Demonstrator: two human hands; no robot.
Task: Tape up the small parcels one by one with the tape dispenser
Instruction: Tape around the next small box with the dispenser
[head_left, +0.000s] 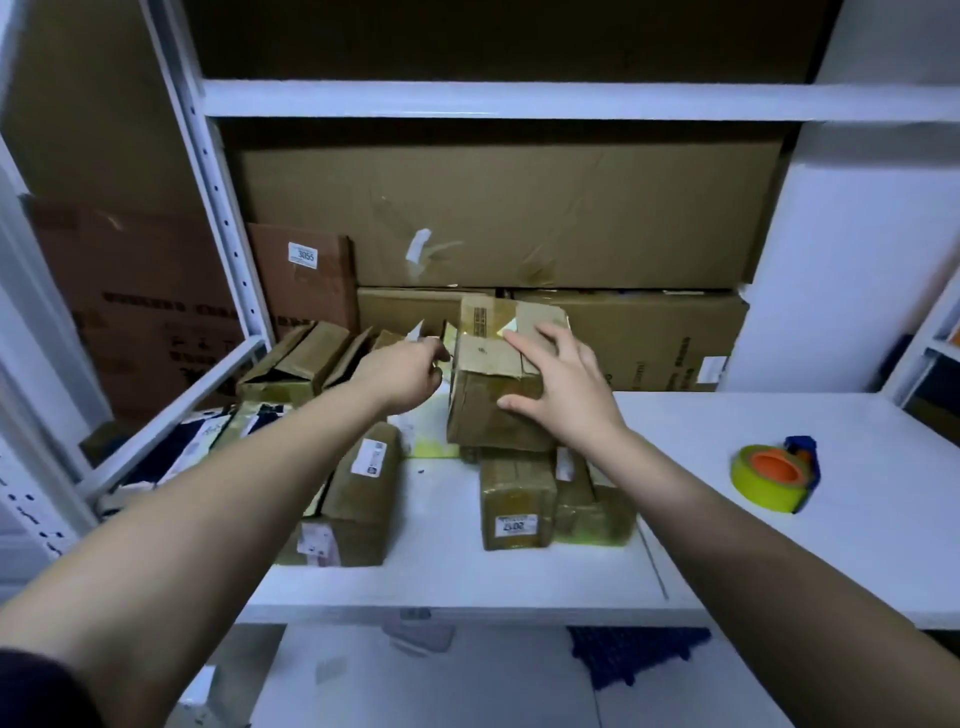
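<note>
White metal shelving (519, 98) is filling the view, with large cardboard cartons (509, 218) standing at the back and a white shelf board (779, 426) lying below them. Both bare arms are reaching forward over this board. The right hand (563, 387) is lying with straight, spread fingers (524, 345) on top of a small brown parcel (485, 410), the thumb pressing its near side. This parcel is sitting on top of other taped parcels (514, 501), which are lying just below the right palm. The left hand (405, 374) is reaching beside the parcel's left face, its fingers curled inward; whether they are pinching anything is something I cannot tell, as they are hidden behind the knuckles. Left of those fingers, more small boxes (296, 364) are leaning in a row, and a long labelled parcel (358, 493) is lying under the left forearm. Well to the right of the right-hand fingers, apart from every parcel, the tape dispenser (774, 475) is resting on the board, its yellow roll with an orange core facing up and a blue handle behind it.
</note>
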